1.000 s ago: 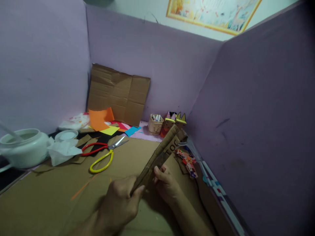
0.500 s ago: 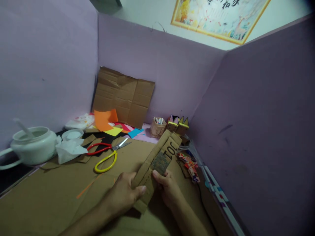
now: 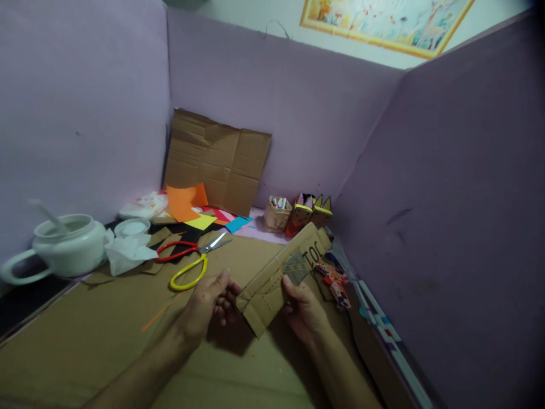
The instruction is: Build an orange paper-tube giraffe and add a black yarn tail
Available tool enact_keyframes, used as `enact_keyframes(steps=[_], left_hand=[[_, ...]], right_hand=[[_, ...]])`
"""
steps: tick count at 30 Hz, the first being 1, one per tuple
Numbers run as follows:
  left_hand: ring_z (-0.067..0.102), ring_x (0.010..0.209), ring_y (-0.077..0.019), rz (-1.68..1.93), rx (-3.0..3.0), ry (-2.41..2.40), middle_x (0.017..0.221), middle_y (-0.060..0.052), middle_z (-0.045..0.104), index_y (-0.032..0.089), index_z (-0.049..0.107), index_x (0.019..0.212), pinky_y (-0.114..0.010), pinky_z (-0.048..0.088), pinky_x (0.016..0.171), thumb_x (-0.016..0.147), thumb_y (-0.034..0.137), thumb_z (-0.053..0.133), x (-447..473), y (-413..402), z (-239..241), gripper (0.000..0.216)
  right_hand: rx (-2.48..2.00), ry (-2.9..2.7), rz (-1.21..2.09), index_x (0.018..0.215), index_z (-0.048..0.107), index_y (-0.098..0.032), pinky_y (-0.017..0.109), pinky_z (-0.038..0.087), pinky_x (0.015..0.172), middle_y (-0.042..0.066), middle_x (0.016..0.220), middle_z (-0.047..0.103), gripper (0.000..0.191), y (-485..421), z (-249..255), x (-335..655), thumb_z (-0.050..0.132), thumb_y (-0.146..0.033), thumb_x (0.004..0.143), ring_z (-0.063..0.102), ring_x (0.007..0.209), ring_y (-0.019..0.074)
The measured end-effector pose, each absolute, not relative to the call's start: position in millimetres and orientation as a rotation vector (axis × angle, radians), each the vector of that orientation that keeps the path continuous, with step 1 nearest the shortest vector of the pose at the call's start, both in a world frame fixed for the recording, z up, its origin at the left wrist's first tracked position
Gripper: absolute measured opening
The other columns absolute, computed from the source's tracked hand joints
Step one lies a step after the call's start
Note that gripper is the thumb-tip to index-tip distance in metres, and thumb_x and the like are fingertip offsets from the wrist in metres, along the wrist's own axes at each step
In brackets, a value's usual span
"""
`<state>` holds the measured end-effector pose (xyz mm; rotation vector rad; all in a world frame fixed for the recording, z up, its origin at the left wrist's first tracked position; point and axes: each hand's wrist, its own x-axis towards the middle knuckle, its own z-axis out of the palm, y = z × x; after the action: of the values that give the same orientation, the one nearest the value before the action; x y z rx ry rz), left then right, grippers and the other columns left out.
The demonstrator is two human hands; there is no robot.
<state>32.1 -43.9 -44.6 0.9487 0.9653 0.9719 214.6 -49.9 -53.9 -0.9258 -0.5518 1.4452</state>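
I hold a long folded cardboard strip [image 3: 281, 275] with dark printed letters near its far end, slanted from lower left to upper right above the cardboard work surface [image 3: 106, 341]. My left hand [image 3: 208, 304] grips the strip's near end with curled fingers. My right hand [image 3: 304, 309] holds its right edge, thumb on top next to a dark patterned patch.
Red-and-yellow scissors [image 3: 189, 261] lie to the left, beside crumpled tissue [image 3: 128, 250] and a white pot [image 3: 63, 247]. Coloured paper sheets [image 3: 191, 213], a leaning cardboard sheet [image 3: 217, 162], a small basket [image 3: 276, 213] and cardboard figures [image 3: 313, 213] stand at the back. Purple partitions enclose three sides.
The strip has turned from edge-on and steep to flatter, its broad face now up. My left hand has slid to the near end, and both hands have spread apart.
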Motion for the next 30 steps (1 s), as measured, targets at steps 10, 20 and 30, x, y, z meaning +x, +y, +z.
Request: enact_keyframes(steps=[10,20,30], left_hand=[[0.042,0.039,-0.0047,0.969,1.161,0.944,0.051,0.003,0.051,0.012,0.055,0.064,-0.016,0.028,0.037,0.067,0.055,0.062,28,-40,-48,0.043],[0.044,0.034,-0.0054,1.024,1.136,0.922,0.046,0.002,0.053,0.014,0.053,0.062,-0.015,0.028,0.034,0.071,0.050,0.055,33,-39,-50,0.037],[0.045,0.038,-0.0084,1.111,1.118,1.078,0.051,-0.001,0.056,0.015,0.053,0.068,-0.018,0.030,0.036,0.073,0.045,0.051,32,-35,-50,0.031]], right_hand=[[-0.885,-0.797,1.569,0.078,0.068,-0.012,0.022,0.044,0.051,0.003,0.064,0.069,0.033,-53,-63,215,0.080,-0.033,0.055,0.059,0.052,0.0132],[-0.539,-0.888,1.919,0.082,0.066,-0.013,0.018,0.043,0.050,-0.001,0.058,0.061,0.024,-59,-58,212,0.073,-0.029,0.066,0.052,0.048,0.0084],[-0.337,-0.550,2.177,0.095,0.063,-0.018,0.007,0.013,0.031,-0.013,0.043,0.030,0.029,-48,-74,231,0.063,-0.031,0.070,0.014,0.035,0.0025]])
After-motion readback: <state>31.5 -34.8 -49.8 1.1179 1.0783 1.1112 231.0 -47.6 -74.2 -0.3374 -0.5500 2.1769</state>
